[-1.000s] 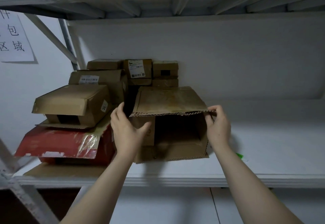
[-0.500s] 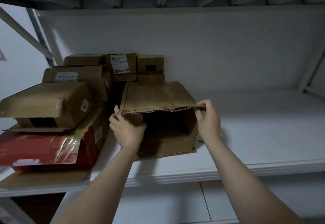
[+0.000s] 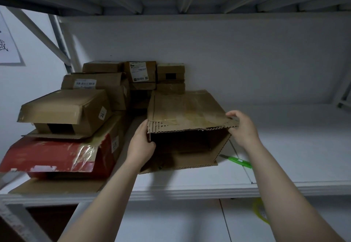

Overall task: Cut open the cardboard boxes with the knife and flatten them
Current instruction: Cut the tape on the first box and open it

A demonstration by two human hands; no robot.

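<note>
Left hand (image 3: 141, 143) shifted onto box (image 3: 186, 108) corner, right hand (image 3: 243, 127) pinching its edge

A storeroom: white metal shelving (image 3: 190, 191) stacked with labelled parcels (image 3: 106, 88).

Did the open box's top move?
Yes. The top of the open box has shifted right against the small boxes stacked behind it; its right wall now slants.

Brown box (image 3: 186, 108) lies open-fronted, green knife (image 3: 237, 160) beside.
</note>
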